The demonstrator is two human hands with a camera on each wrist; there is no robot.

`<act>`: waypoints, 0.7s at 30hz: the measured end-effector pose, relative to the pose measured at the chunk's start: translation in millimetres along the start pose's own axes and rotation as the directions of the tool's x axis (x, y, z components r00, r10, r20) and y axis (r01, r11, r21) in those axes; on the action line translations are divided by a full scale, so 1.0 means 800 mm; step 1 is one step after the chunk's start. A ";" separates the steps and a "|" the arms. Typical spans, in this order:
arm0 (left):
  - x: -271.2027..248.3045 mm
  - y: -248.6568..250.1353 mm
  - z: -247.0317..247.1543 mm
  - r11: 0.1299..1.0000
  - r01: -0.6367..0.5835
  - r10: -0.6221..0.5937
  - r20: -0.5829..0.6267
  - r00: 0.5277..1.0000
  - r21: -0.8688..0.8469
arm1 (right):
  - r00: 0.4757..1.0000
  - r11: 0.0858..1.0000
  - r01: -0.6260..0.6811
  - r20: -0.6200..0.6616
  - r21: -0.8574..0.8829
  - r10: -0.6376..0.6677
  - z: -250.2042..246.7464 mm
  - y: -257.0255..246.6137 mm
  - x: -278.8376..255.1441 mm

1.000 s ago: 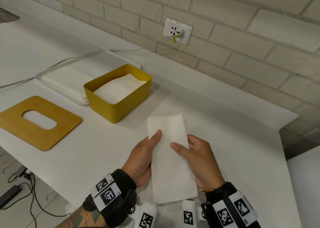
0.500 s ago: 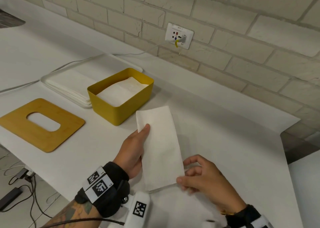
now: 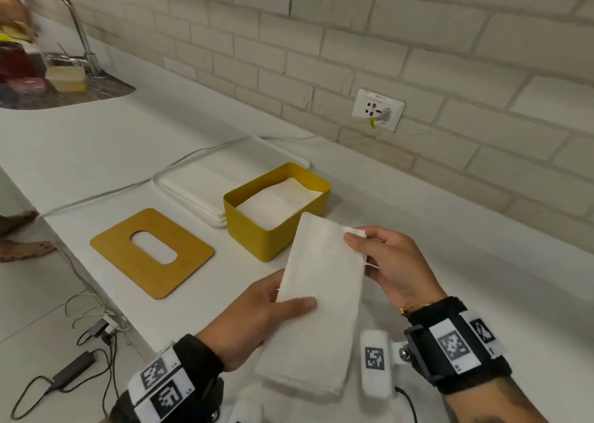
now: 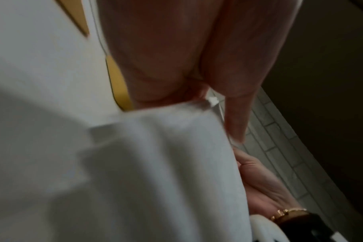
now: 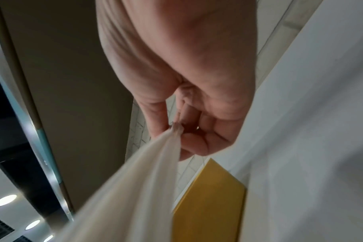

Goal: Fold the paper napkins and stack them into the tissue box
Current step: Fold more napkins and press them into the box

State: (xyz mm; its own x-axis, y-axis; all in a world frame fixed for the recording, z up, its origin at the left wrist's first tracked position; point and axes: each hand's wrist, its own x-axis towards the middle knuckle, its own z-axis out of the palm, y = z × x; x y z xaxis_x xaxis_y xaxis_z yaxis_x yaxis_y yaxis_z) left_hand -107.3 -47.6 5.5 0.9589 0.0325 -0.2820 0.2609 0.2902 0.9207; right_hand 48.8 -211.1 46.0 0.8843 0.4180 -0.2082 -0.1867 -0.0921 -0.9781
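Folded white paper napkin point(image 3: 321, 297), long axis toward open yellow tissue box point(image 3: 257, 239) at frame centre; both hands' fingers point(image 3: 353, 241) pinch it.

A white worktop point(image 3: 135, 139) runs along a pale brick wall point(image 3: 418, 36) bearing a socket point(image 3: 378, 110). A sink point(image 3: 64, 93) with a chrome tap point(image 3: 75, 20) sits far left. Cables point(image 3: 80, 326) trail over the grey floor point(image 3: 29, 294). Round ceiling lights point(image 5: 5, 200) glow overhead.
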 end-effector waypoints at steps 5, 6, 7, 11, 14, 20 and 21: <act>-0.013 0.042 -0.067 0.981 -0.097 0.144 -0.305 0.941 0.166 | 0.997 0.990 0.078 -0.034 0.119 -0.075 0.032 -0.028 0.062; -0.010 0.057 -0.078 0.974 -0.134 0.191 -0.341 0.921 0.183 | 0.996 0.990 0.091 -0.029 0.106 -0.088 0.039 -0.034 0.075; -0.004 0.073 -0.089 0.964 -0.176 0.240 -0.365 0.899 0.201 | 0.995 0.992 0.101 -0.019 0.080 -0.100 0.046 -0.040 0.089; 0.040 0.126 -0.127 0.900 -0.257 0.393 -0.402 0.827 0.352 | 0.987 0.987 0.145 -0.052 -0.075 -0.149 0.071 -0.058 0.145; 0.085 0.143 -0.152 0.858 -0.213 0.405 -0.359 0.841 0.467 | 0.964 0.946 0.166 -0.157 -0.279 -0.216 0.086 -0.067 0.183; 0.155 0.144 -0.183 0.619 -0.153 0.382 -0.125 0.916 0.770 | 0.953 0.646 0.032 -0.172 -0.763 -0.250 0.106 -0.058 0.230; 0.161 0.144 -0.187 0.582 -0.155 0.371 -0.091 0.924 0.799 | 0.953 0.626 0.016 -0.178 -0.779 -0.246 0.111 -0.054 0.234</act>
State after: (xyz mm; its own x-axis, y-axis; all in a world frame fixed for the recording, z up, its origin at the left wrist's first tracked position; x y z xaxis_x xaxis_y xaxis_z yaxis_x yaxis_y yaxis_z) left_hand 29.9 133.2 34.6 0.9729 0.2244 0.0562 0.0925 -0.6001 0.7946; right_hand 184.3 -49.0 49.3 0.9646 0.2603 0.0427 0.2310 -0.7552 -0.6134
